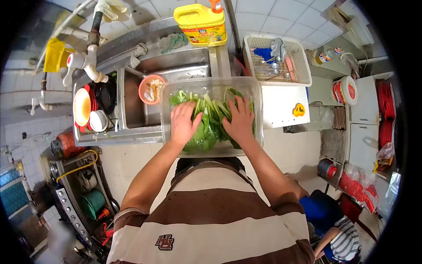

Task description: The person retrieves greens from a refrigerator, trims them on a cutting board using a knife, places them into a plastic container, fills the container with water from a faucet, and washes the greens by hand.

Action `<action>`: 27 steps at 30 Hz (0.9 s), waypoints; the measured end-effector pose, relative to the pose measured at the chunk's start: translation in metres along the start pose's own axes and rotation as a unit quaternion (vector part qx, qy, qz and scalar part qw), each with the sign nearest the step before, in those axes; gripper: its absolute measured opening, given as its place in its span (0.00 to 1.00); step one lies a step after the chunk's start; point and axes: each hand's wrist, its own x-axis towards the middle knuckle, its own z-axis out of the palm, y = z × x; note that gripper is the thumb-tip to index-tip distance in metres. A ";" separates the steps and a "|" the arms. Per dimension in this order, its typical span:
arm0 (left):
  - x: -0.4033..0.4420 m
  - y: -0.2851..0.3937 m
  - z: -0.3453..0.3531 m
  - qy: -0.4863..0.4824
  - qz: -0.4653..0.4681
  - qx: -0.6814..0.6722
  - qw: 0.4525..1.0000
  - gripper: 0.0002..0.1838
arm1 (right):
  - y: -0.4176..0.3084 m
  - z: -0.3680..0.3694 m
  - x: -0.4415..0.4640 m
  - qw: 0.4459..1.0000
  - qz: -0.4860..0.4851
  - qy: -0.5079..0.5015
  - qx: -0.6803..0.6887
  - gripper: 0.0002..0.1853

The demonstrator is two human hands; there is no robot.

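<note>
Leafy green vegetables lie in a clear rectangular plastic container, which stands at the right end of the steel sink. On the left part of the greens rests my left hand, open, its fingers spread over stalks and leaves. My right hand, also open, lies flat on the right part of the greens with its fingers pointing away from me. Pale stalks show between the two hands. What is beneath my palms is hidden.
Left of the container, the sink holds an orange bowl of scraps. Behind stand a yellow jug and a white basket of utensils. A tap juts out at upper left. Another person is at lower right.
</note>
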 end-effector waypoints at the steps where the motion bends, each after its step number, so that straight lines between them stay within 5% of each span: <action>1: 0.005 0.002 -0.001 0.041 0.008 0.009 0.999 0.25 | 0.000 0.005 0.000 0.999 -0.010 -0.019 0.032 0.27; 5: 0.018 -0.001 0.028 -0.026 -0.148 0.003 0.989 0.28 | -0.002 0.020 0.004 0.992 -0.018 -0.104 0.069 0.28; 8: 0.026 0.015 0.017 -0.189 -0.236 -0.034 0.953 0.26 | 0.002 0.024 0.011 0.986 0.004 -0.152 0.067 0.27; 12: 0.019 -0.031 0.041 -0.159 -0.311 -0.410 0.843 0.17 | 0.006 0.014 0.029 0.913 0.145 -0.298 0.237 0.26; 15: 0.022 -0.030 0.020 -0.158 -0.345 -0.459 0.803 0.15 | 0.021 0.024 0.029 0.889 0.190 -0.248 0.333 0.26; 19: 0.028 -0.009 0.001 -0.229 -0.320 -0.066 0.917 0.23 | 0.022 0.024 0.023 0.968 0.060 -0.170 0.173 0.26; 22: 0.018 0.017 0.008 0.027 -0.107 0.077 0.991 0.29 | 0.006 0.017 0.021 0.976 0.027 -0.178 0.120 0.26; 25: 0.018 0.027 0.022 -0.039 0.068 0.069 0.994 0.31 | 0.002 0.011 0.026 0.957 0.069 -0.243 0.140 0.27; 27: 0.021 0.024 0.038 -0.095 -0.027 0.008 0.995 0.26 | 0.006 0.018 0.029 0.948 0.078 -0.256 0.174 0.27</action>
